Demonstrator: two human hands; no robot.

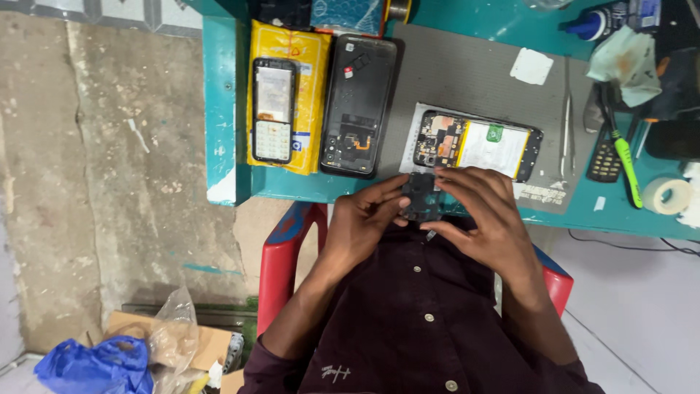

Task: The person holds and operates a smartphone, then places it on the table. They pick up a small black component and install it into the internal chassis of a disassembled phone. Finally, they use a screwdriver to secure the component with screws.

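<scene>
Between both hands (pixel 364 219) (pixel 485 219), dark phone part (pixel 419 195)

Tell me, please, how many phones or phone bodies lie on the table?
4. A keypad phone on the yellow packet; a black back shell beside it; an opened phone on the grey mat; a small keypad phone right. Clutter may hide others.

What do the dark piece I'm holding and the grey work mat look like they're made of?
Dark piece, held by both hands: probably moulded plastic, matte black with cut-outs. Grey mat: likely rubber or silicone, going by its dull, non-reflective surface lying flat on the teal table.
</scene>
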